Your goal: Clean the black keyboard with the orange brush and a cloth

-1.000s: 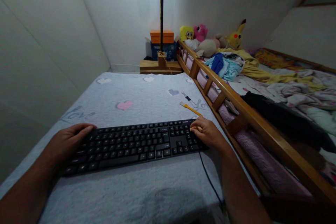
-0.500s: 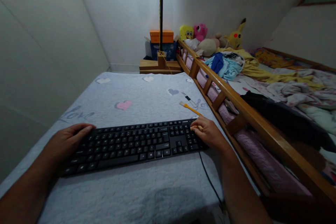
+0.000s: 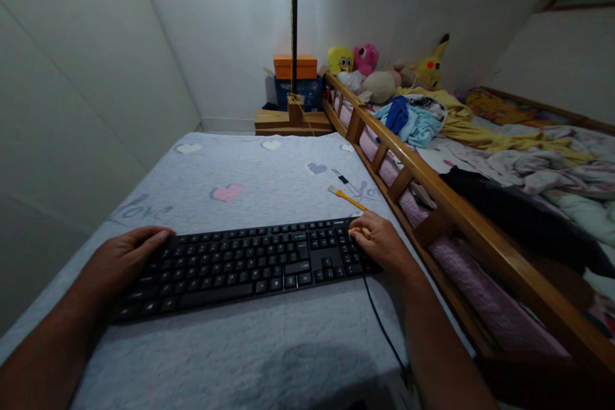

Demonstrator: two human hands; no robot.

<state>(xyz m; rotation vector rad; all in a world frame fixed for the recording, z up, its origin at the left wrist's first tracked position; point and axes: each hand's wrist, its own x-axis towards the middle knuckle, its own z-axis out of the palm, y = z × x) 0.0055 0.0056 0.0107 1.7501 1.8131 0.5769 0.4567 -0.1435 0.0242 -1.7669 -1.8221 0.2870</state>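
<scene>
A black keyboard (image 3: 269,262) lies slightly slanted on the pale bedspread, its keys facing up. My left hand (image 3: 127,256) is wrapped round its left end, thumb along the top corner. At the other end, my right hand (image 3: 377,237) has its fingers curled over the number-pad edge and closed on the keyboard. Just beyond the right hand lies a small yellow-handled brush (image 3: 346,196), its pale bristles pointing left; the handle's end reaches close to the knuckles. Farther back rests a thin metal item with a black block (image 3: 343,179), perhaps tweezers.
The keyboard's cable (image 3: 379,320) trails toward the near right. A wooden bed rail (image 3: 403,147) runs along the right side, with clothes and plush toys (image 3: 379,84) beyond it. Boxes (image 3: 295,67) and a black pole (image 3: 295,19) stand at the back.
</scene>
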